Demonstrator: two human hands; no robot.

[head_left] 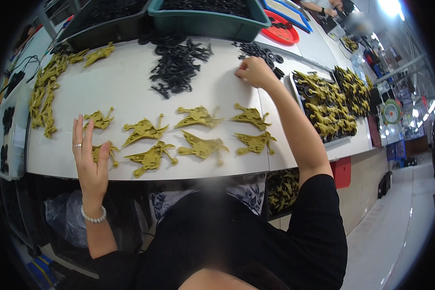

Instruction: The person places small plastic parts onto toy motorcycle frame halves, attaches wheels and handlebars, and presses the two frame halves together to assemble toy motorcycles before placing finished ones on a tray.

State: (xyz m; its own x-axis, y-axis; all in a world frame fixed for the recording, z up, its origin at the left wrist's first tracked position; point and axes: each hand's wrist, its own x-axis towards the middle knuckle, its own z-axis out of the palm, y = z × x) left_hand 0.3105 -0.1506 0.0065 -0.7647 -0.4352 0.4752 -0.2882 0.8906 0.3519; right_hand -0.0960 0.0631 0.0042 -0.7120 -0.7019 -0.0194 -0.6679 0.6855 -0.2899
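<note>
The left hand (89,157) is raised at the near edge of the white table (130,87), fingers spread and straight, palm turned inward, gripping nothing; its fingertips overlap 1 of the mustard-yellow plastic parts (104,152) lying in the 2 rows before the person. 8 such yellow pieces can be counted there, laid flat and apart from each other. The right hand (253,71) reaches far across the table with its fingers curled together at the edge of a scatter of small black round parts (263,52); whether it pinches one cannot be told. Just left of it lies a heap of black branched parts (176,65). A further line of yellow parts (46,92) curves along the table's left side. At the right, a tray (324,104) is piled with yellow parts fitted with black pieces. Beyond stand a teal rectangular bin (212,21) of black parts and a round red dish (282,31).
</note>
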